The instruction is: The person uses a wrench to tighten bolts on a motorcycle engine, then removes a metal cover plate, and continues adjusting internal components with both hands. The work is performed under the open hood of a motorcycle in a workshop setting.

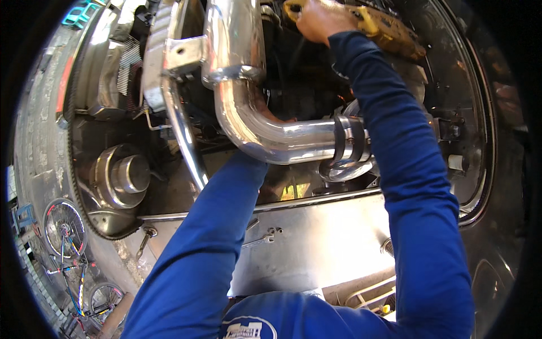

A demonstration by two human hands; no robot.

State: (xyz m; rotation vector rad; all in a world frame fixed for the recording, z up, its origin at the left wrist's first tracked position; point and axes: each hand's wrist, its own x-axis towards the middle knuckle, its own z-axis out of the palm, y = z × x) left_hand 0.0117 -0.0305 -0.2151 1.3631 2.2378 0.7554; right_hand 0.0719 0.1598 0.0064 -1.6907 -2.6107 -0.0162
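Note:
My right hand (324, 21) is at the top edge, its fingers curled against a worn yellow engine cover (389, 35); the fingertips are partly out of the picture. Below it, my left forearm in a blue sleeve (209, 214) reaches under a shiny bent metal pipe (254, 133). That pipe hides most of my left hand; only a skin-coloured patch shows behind the bend, and its fingers cannot be made out. Black and metal clamps (349, 138) ring the pipe's right end, beside my right sleeve.
A polished round canister (123, 176) stands at left in the engine bay, near a slim chrome tube (183, 133). Spanners (262, 240) and a ratchet (147, 242) lie on the near metal ledge (322, 231). A bicycle (73, 254) lies beyond on the paving.

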